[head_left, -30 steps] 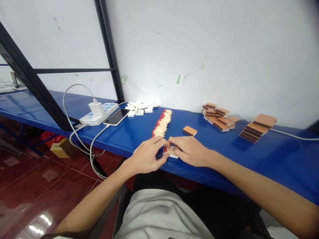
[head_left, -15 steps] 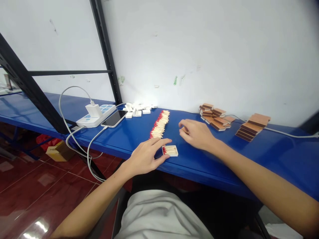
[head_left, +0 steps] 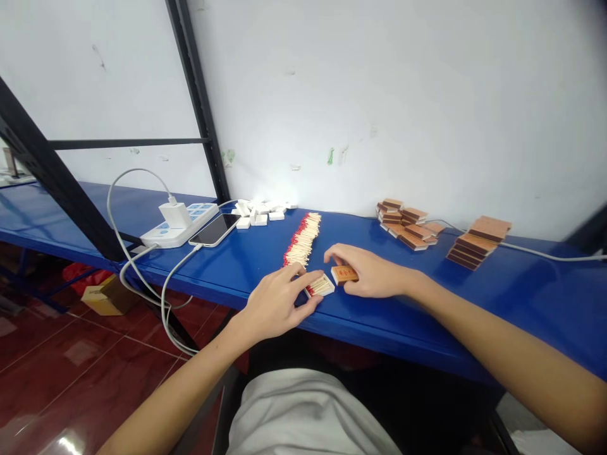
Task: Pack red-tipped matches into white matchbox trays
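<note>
Between the thumb and fingers of my left hand (head_left: 281, 299) is a small white matchbox tray (head_left: 326, 288) holding red-tipped matches, near the table's front edge. My right hand (head_left: 372, 270) grips an orange-brown matchbox sleeve (head_left: 344, 274) by its sides. The sleeve's near end faces the tray's right end, with a narrow gap between them. Just beyond my left hand lies a long row of loose matches (head_left: 302, 240), red heads to the left.
White trays (head_left: 260, 212) lie heaped by the wall. Several brown matchboxes (head_left: 410, 227) are piled at the back right, beside stacked brown sleeves (head_left: 480, 242). Left stand a phone (head_left: 215, 230) and a power strip (head_left: 177, 231) with looping white cables. The blue table (head_left: 535, 303) ends before my lap.
My right hand has come left and nearer to the tray, and the sleeve in it now shows. The tray in my left hand has turned a little, its right end tipping away from me.
</note>
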`<state>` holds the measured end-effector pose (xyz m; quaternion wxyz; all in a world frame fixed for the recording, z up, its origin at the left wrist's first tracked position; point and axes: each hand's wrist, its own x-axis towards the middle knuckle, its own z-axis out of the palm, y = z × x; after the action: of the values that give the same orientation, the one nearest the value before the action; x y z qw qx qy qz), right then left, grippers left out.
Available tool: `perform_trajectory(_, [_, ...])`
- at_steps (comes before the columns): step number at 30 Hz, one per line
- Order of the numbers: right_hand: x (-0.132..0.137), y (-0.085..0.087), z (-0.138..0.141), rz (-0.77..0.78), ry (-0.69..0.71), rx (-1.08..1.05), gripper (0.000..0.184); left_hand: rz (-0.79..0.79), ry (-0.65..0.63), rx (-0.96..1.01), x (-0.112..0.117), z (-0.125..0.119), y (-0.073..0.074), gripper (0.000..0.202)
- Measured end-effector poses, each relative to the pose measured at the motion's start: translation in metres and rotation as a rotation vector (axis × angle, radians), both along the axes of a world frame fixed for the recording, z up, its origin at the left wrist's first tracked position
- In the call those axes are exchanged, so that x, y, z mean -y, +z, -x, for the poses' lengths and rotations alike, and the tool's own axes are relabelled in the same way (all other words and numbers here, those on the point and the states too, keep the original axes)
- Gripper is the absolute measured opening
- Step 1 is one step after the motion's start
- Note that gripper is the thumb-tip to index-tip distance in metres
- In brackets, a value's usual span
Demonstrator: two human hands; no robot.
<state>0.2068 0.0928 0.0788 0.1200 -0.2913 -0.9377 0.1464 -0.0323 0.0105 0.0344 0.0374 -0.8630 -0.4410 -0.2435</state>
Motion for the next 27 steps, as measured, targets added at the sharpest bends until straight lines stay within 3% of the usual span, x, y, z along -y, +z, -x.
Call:
perform_trajectory(7, [0.015,-0.004,0.009,-0.001,0.106,-0.097,0.044,-0.023,-0.001,0.001,-0.001,0.000,-0.001,0.033])
perform_trajectory(19, [0.013,-0.005,0.010,0.006,0.068,-0.104,0.053,-0.002,-0.060,0.144,-0.004,0.004,-0.002,0.035])
perform_trajectory(27, [0.014,-0.006,0.010,0.043,0.157,-0.167,0.051,0.035,-0.063,0.202,-0.004,0.007,-0.001,0.036])
